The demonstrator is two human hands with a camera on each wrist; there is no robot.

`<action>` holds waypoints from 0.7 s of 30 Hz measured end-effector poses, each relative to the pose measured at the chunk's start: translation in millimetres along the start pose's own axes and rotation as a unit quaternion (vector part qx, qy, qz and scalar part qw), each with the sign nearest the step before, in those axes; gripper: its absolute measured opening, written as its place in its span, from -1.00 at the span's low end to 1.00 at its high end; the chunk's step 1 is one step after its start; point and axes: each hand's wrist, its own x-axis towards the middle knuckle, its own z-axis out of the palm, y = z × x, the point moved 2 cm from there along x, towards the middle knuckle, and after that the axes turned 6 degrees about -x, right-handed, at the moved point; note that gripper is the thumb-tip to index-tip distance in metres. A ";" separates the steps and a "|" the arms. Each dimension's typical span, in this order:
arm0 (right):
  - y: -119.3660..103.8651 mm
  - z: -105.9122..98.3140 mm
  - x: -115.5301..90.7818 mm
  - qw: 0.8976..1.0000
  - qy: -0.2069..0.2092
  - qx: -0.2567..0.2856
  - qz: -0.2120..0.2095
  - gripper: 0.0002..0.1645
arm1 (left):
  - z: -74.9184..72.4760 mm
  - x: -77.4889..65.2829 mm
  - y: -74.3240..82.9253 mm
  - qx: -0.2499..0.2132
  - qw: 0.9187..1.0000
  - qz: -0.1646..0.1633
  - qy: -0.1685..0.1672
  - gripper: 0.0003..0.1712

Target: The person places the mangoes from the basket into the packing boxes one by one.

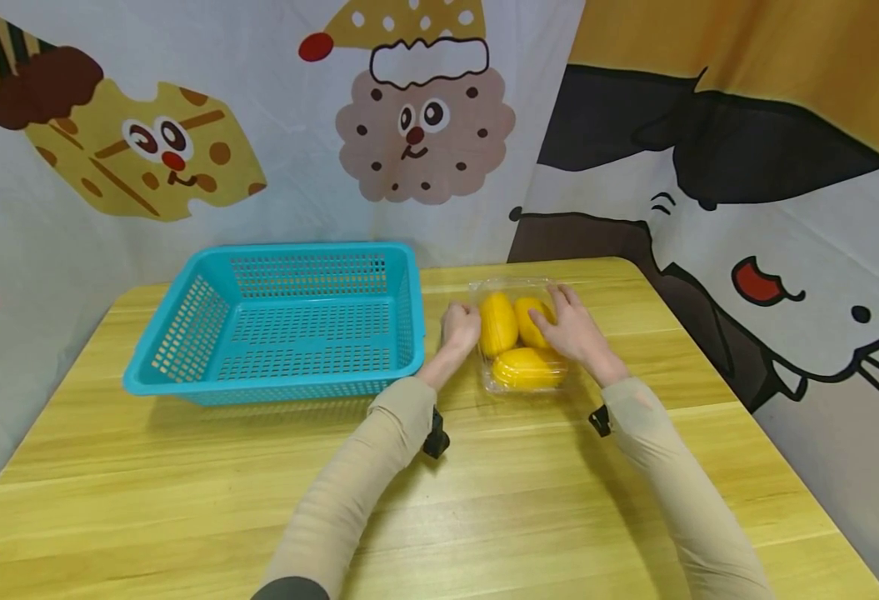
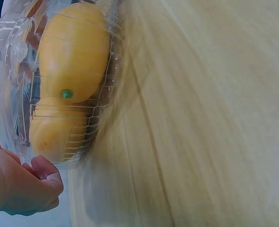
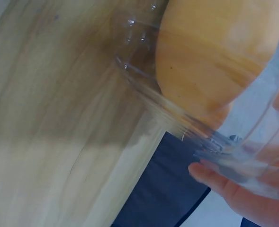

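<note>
A clear plastic clamshell box (image 1: pixel 487 385) sits on the table with three smooth yellow oval fruits inside. One fruit (image 1: pixel 527 368) lies across the near side; another fruit (image 1: pixel 498 325) stands lengthwise at the left, and the third fruit (image 1: pixel 529 323) is partly hidden by my right hand. My left hand (image 1: pixel 461 327) is at the box's left edge, fingers curled and thumb pinching there. In the left wrist view, a fruit (image 2: pixel 75 52) shows a small green spot through the ribbed plastic. My right hand (image 1: pixel 574 329) rests over the box's right side, thumb and fingers spread.
An aqua plastic basket (image 1: pixel 409 333) with perforated sides stands left of the box, close to my left forearm. The wooden table (image 1: pixel 529 492) runs back to a cartoon-printed cloth (image 1: pixel 274 225). A dark wrist device (image 1: pixel 435 433) hangs at my left cuff.
</note>
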 end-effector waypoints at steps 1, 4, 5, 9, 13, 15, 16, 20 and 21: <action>1.0 0.4 -0.4 1.000 0.001 0.000 -0.002 -0.08 | 0.3 -0.8 -0.4 -0.001 1.000 -0.001 0.000 -0.75; 3.1 0.6 -2.6 1.000 0.002 -0.002 -0.013 -0.06 | 0.8 -5.1 -0.6 0.003 1.000 -0.005 0.006 -0.76; 3.4 0.5 -3.4 1.000 0.003 -0.002 -0.016 -0.06 | 0.9 -6.8 -0.6 0.002 1.000 -0.009 0.007 -0.77; 4.3 -0.6 -7.3 1.000 0.004 -0.002 -0.025 -0.07 | 1.7 -8.8 -0.5 -0.003 1.000 -0.026 0.010 -0.59; 4.3 -0.9 -9.8 1.000 0.002 -0.004 -0.031 -0.07 | 3.2 3.5 -5.4 -0.017 0.999 -0.044 0.013 -0.59; 4.1 -1.1 -10.9 0.999 0.001 -0.006 -0.035 -0.08 | 7.7 16.9 -14.9 -0.020 0.999 -0.035 0.021 -0.64; 4.1 -1.3 -11.4 0.999 0.000 -0.005 -0.036 -0.08 | 10.1 26.8 -23.1 -0.027 0.999 -0.032 0.019 -0.63; 4.4 -1.9 -13.1 0.999 -0.002 -0.003 -0.037 -0.09 | 19.5 52.7 -44.2 -0.066 0.997 -0.034 0.008 -0.55; 4.7 -2.0 -13.3 0.999 -0.002 -0.003 -0.036 -0.09 | 20.4 57.7 -47.7 -0.080 0.996 -0.045 0.005 -0.54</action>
